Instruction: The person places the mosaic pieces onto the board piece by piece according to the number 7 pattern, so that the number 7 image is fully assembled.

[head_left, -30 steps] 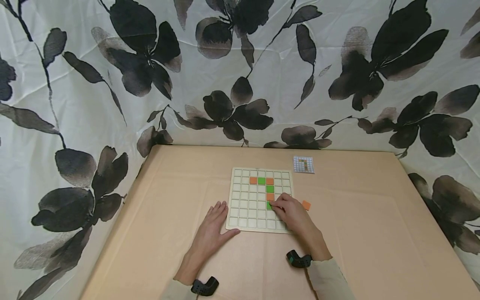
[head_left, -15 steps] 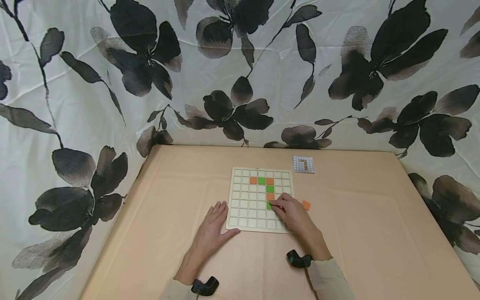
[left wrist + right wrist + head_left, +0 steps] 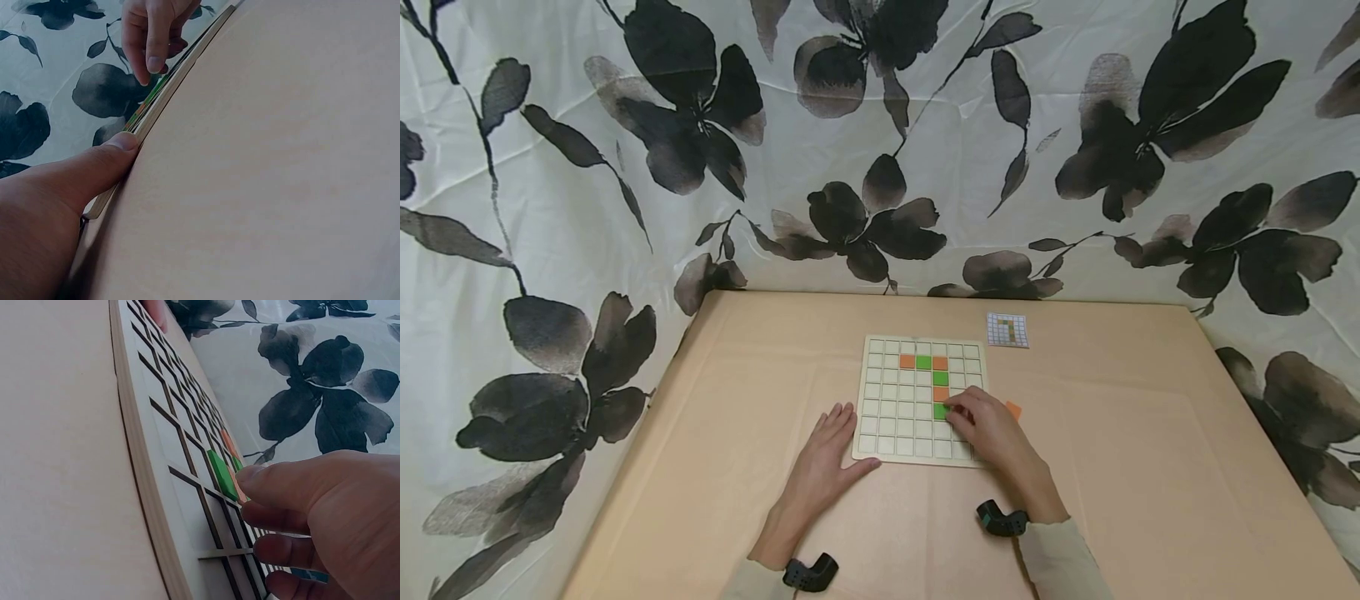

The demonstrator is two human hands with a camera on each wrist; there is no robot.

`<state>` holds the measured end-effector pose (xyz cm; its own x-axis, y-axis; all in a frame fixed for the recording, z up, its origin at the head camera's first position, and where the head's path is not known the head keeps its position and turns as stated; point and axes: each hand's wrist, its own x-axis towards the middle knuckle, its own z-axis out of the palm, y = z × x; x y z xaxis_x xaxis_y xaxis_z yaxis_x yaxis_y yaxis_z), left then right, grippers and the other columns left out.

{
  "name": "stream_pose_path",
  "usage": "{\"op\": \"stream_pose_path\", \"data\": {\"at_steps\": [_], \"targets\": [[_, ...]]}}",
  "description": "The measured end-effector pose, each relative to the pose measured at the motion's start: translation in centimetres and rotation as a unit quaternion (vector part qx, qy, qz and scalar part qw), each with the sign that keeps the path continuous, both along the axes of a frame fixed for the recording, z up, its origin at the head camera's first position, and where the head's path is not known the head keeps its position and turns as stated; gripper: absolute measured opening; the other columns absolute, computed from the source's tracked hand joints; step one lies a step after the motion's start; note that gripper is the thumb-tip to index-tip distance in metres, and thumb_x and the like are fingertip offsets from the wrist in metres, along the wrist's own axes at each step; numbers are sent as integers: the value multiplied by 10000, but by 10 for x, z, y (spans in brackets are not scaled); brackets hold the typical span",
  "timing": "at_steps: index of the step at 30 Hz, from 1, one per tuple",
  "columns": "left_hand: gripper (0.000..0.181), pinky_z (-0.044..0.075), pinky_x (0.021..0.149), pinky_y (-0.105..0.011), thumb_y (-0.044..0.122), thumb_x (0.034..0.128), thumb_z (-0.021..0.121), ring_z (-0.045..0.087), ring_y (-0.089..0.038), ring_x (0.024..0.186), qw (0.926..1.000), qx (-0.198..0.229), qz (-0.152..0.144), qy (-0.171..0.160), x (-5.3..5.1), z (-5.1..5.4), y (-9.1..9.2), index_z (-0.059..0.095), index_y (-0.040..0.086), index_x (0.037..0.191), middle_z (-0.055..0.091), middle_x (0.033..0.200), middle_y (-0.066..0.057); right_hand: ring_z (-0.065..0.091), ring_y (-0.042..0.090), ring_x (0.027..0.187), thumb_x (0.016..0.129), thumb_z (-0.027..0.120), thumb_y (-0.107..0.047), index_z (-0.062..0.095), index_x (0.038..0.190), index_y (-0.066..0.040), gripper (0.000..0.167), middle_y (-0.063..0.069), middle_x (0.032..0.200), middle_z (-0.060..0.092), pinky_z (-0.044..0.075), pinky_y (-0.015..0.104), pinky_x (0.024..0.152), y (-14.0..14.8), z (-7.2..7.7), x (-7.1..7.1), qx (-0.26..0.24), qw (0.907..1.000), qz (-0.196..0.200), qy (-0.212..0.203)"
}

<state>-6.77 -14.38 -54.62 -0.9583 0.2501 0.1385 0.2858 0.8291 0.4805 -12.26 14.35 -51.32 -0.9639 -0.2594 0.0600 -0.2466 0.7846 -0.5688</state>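
A pale wooden grid board (image 3: 887,408) lies on the table, with several orange and green square tiles set in its cells. They form a short row near the top and a column running down from it. My left hand (image 3: 823,454) lies flat at the board's left side, its thumb (image 3: 122,142) against the near edge. Over the board's right half is my right hand (image 3: 988,425), fingertips beside the lowest green tile (image 3: 939,411). In the right wrist view the thumb (image 3: 253,478) is close to that green tile (image 3: 222,475); contact is unclear. Nothing shows between the fingers.
A loose orange tile (image 3: 1015,409) lies on the table right of the board, partly hidden by my right hand. Beyond the board's upper right corner is a small printed pattern card (image 3: 1007,330). A floral cloth (image 3: 865,150) hangs behind the table.
My right hand has shifted slightly right, away from the lowest green tile, which now shows more fully. It covers more of the loose orange tile. My left hand has not moved.
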Motion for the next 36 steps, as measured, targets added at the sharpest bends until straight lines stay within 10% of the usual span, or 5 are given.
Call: {"op": "stream_pose_path", "data": {"at_steps": [36], "targets": [[851,233,1293,-440,559,858,713,368,-311,1491,9999,39,-29,104,1,-1,-1,506,-30,1436,479,1532,-157,521,129,815,917,724,-170,704,1144,-72,248,8,979,621,482,218,658,33,0,3,-115,9992,-365,133]]}}
